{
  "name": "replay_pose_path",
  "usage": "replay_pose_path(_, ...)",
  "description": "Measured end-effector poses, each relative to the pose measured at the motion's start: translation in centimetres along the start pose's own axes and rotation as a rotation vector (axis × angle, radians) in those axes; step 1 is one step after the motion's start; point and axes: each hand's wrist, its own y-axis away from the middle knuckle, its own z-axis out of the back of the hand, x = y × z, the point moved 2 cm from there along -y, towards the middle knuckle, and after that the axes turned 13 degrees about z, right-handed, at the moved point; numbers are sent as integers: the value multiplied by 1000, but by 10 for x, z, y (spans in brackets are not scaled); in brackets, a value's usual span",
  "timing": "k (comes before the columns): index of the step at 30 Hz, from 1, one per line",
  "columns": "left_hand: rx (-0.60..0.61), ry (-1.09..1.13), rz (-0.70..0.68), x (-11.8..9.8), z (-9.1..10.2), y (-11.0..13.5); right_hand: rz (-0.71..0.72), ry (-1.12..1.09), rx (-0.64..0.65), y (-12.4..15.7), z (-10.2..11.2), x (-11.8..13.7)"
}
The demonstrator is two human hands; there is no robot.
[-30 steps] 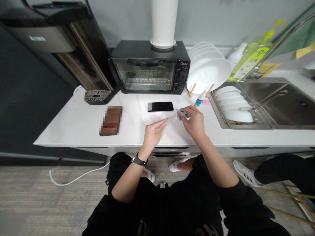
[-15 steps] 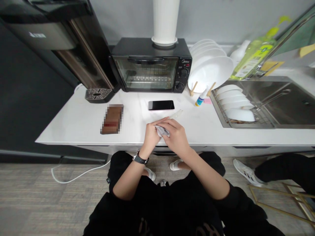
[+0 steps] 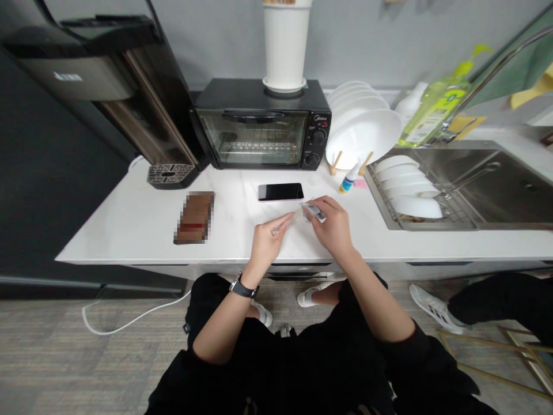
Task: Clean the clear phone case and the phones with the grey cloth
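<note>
My left hand [image 3: 268,242] pinches the near end of a thin clear sheet [image 3: 292,219], held edge-on just above the white counter [image 3: 129,225]. My right hand [image 3: 330,225] is closed on a small grey cloth [image 3: 313,210] pressed against the sheet's far end. A black phone [image 3: 280,192] lies flat on the counter just beyond both hands. A watch sits on my left wrist.
A black toaster oven [image 3: 263,127] with a white cylinder on top stands at the back. A water dispenser [image 3: 129,98] is at left, a brown pixelated item [image 3: 194,218] on the counter, a small spray bottle [image 3: 348,180], white plates, a sink [image 3: 475,184], another person's leg at right.
The right hand with the cloth slid from the sheet's far end toward the left hand, then back out to the far end. The phone has not moved.
</note>
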Motion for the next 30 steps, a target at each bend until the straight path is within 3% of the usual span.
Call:
replay_pose_path(5, 9, 9, 6, 1, 0, 1, -39, 65, -25, -8, 12, -23)
replay_pose_path(11, 6, 17, 14, 0, 0, 1, -22, 78, -23, -11, 10, -19)
replay_pose_path(16, 1, 24, 20, 0, -1, 1, 14, 16, -11, -5, 0, -2)
replay_pose_path(21, -54, -67, 12, -1, 2, -1, 96, -80, 33, 5, -16, 31)
replay_pose_path(25, -3, -100, -56, -8, 5, 2, 138, -165, 100, 12, -28, 57)
replay_pose_path(30, 7, -78, -80, -11, 6, 4, 166, -191, 114, 13, -29, 64)
